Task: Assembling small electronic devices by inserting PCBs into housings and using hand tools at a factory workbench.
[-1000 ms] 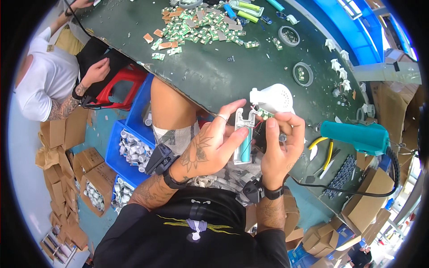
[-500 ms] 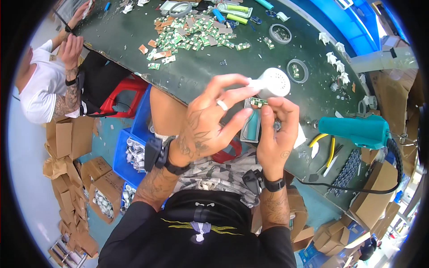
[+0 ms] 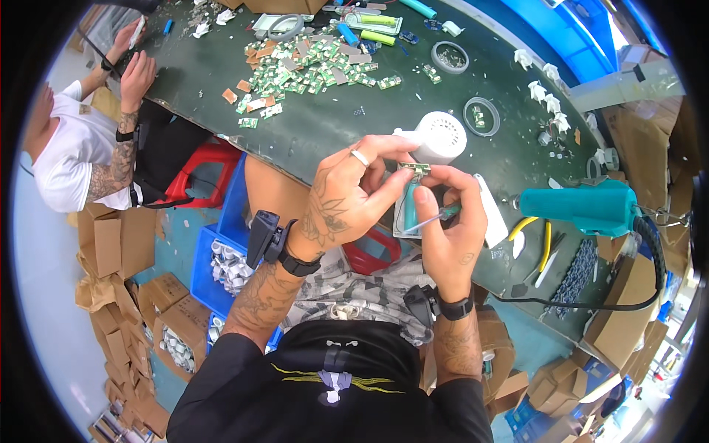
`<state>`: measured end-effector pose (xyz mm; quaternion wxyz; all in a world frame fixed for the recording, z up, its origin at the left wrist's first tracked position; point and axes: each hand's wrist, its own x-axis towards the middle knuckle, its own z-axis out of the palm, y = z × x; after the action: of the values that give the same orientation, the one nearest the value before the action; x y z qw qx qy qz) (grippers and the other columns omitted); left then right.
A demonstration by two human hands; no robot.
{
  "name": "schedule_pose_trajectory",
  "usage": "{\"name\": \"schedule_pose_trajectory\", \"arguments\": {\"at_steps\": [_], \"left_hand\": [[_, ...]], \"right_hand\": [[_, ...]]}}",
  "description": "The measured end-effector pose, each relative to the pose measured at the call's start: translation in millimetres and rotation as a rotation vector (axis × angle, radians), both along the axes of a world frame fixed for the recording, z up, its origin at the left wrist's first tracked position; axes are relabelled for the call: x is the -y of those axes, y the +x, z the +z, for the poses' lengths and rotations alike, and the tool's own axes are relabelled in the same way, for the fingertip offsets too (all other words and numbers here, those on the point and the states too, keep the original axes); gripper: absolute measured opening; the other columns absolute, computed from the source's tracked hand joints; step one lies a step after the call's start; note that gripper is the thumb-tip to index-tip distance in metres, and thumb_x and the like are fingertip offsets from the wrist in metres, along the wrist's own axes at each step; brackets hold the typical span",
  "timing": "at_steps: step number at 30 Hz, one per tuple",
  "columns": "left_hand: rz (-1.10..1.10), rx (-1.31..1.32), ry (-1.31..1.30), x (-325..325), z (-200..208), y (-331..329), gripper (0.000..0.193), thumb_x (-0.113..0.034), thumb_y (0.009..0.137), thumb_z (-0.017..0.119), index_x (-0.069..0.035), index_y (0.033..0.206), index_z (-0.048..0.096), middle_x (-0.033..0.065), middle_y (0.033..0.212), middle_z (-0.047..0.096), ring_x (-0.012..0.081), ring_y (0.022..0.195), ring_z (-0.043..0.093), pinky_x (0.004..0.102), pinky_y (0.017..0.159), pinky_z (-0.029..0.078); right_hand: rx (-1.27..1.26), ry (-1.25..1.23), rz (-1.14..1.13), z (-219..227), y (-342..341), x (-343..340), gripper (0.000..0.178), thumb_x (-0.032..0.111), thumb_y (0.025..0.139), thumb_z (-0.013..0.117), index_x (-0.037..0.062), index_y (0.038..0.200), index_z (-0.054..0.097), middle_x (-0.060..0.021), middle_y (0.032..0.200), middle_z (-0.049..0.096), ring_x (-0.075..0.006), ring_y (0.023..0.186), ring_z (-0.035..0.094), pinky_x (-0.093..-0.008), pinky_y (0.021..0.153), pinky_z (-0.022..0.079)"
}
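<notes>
Green PCB pinched in L hand
R hand nr it, clamped on thin tool; white housing just beyond.

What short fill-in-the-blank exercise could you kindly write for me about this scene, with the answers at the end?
1. At the fingertips of the left hand and the right hand is a small green circuit ____.
2. The left hand wears a ____ on one finger.
3. The pliers on the table have ____ handles.
4. The colour of the stool beside the co-worker is ____.

Missing words: board; ring; yellow; red.
</notes>
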<state>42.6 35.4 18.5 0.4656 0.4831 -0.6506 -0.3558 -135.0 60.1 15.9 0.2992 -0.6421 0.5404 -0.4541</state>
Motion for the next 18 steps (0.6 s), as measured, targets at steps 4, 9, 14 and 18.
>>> {"name": "schedule_pose_trajectory", "arguments": {"at_steps": [4,9,14,18], "left_hand": [[0.009,-0.096,0.032,-1.0,-3.8,-3.8,0.033,0.000,0.089,0.078,-0.008,0.121,0.072,0.0033,0.093,0.076,0.0070,0.057,0.050,0.0264,0.053,0.043],[-0.017,-0.036,-0.076,0.6,-8.2,-2.1,0.021,0.001,0.088,0.079,-0.008,0.108,0.075,0.0025,0.084,0.070,0.0067,0.057,0.052,0.0264,0.053,0.042],[-0.013,-0.064,-0.035,-0.8,-8.9,-1.8,0.018,0.001,0.088,0.079,-0.007,0.103,0.076,0.0016,0.077,0.067,0.0071,0.056,0.054,0.0266,0.052,0.042],[-0.009,-0.119,0.008,-1.7,-13.5,-2.3,0.016,0.000,0.088,0.079,-0.005,0.103,0.076,0.0026,0.071,0.069,0.0069,0.057,0.060,0.0249,0.054,0.046]], "right_hand": [[0.041,0.014,-0.036,-6.1,5.3,0.9,0.025,0.007,0.090,0.080,0.0025,0.113,0.069,-0.0061,0.091,0.066,-0.0173,0.078,0.060,-0.0306,0.070,0.046],[0.084,-0.008,-0.056,-7.5,7.5,1.0,0.020,0.006,0.091,0.078,0.0016,0.109,0.069,-0.0074,0.089,0.065,-0.0187,0.077,0.061,-0.0316,0.069,0.046],[0.091,0.003,-0.068,-12.4,6.4,-1.1,0.015,0.004,0.093,0.076,0.0006,0.106,0.069,-0.0089,0.089,0.066,-0.0200,0.077,0.062,-0.0321,0.068,0.047],[0.123,0.006,-0.074,-13.1,4.9,-2.5,0.012,0.004,0.094,0.075,0.0005,0.103,0.069,-0.0091,0.088,0.066,-0.0205,0.077,0.062,-0.0319,0.068,0.047]]}}
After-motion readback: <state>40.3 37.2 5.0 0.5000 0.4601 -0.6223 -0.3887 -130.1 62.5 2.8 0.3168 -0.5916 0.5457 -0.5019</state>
